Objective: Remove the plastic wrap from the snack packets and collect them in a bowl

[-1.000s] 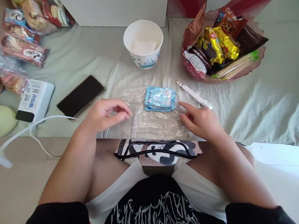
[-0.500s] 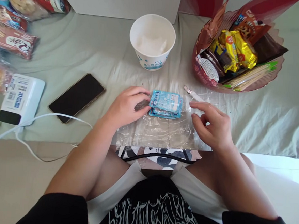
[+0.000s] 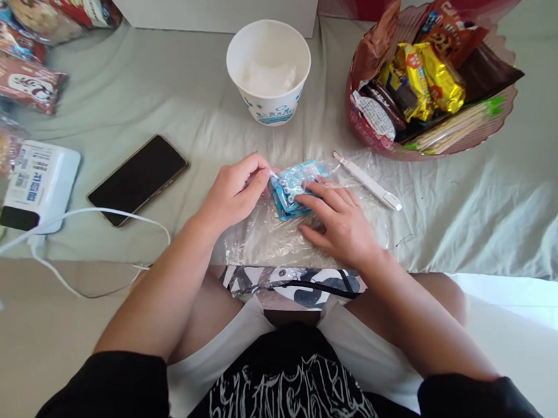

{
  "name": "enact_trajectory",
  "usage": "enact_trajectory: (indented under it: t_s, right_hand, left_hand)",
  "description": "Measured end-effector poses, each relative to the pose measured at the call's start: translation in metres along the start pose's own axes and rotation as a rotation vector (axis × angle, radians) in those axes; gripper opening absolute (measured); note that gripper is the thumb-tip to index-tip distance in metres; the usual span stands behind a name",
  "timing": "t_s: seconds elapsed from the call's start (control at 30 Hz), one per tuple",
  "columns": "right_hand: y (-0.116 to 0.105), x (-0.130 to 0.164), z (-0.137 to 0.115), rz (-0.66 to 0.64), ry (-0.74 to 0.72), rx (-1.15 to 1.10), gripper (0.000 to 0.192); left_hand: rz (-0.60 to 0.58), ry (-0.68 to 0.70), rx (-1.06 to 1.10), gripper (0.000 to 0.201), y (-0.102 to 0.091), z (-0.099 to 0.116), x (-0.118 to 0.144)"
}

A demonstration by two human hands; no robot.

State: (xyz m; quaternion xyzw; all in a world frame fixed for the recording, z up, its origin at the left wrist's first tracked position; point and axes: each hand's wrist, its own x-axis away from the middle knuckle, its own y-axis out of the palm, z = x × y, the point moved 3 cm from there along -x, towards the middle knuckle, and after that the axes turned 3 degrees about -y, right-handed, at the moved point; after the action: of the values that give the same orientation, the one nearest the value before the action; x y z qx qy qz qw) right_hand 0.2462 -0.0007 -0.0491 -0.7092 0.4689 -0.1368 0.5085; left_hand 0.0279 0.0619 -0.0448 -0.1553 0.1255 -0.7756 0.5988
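A small stack of blue printed packets (image 3: 284, 195) lies on the cloth in front of me, with clear plastic film (image 3: 276, 244) around and under it. At the stack's left corner, my left hand (image 3: 232, 190) is closed in a pinch on what looks like the film's edge. My right hand (image 3: 342, 223) rests with fingers spread over the right side of the packets and hides part of them. Just beyond that hand lies a slim white tool (image 3: 369, 182) with a narrow tip.
A white paper tub (image 3: 274, 110) with something white inside stands beyond the packets. To its right is a pink bowl (image 3: 497, 125) of wrapped snacks. A phone (image 3: 137, 180), a white device (image 3: 54, 174) with a cable, and bagged snacks (image 3: 24, 83) lie at left.
My right hand has moved left onto the packets, uncovering the white tool. My left fingers have closed into a pinch. The stack has turned slightly, and the whole view has shifted a little.
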Motion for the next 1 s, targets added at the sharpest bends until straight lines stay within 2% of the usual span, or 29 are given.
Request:
enact_trajectory:
  t_s: [0.1, 0.23, 0.47, 0.6, 0.77, 0.87, 1.0]
  right_hand:
    - [0.002, -0.003, 0.000, -0.011, 0.050, 0.020, 0.047]
    - [0.001, -0.006, -0.001, 0.009, 0.060, 0.025, 0.044]
    - [0.000, -0.005, 0.000, 0.076, 0.018, -0.028, 0.039]
    - [-0.004, -0.005, 0.003, 0.131, -0.002, -0.155, 0.043]
    - [-0.005, -0.005, 0.007, 0.126, 0.023, -0.289, 0.049]
    - [-0.004, -0.004, 0.007, 0.117, 0.049, -0.282, 0.048]
    - [-0.002, -0.004, 0.007, 0.095, 0.078, -0.269, 0.047]
  left_hand:
    - [0.029, -0.013, -0.046, 0.017, -0.001, 0.001, -0.001]
    - [0.062, -0.098, -0.031, 0.016, -0.004, -0.001, 0.002]
    - [0.021, -0.398, 0.437, 0.018, -0.002, -0.012, -0.002]
    - [0.004, -0.562, 0.635, 0.018, -0.005, -0.002, -0.004]
    - [-0.032, -0.706, 0.779, 0.015, -0.004, 0.015, -0.001]
    - [-0.075, -0.759, 0.792, 0.013, -0.005, 0.013, 0.000]
    - [-0.165, -0.763, 0.849, 0.013, -0.006, 0.005, 0.000]
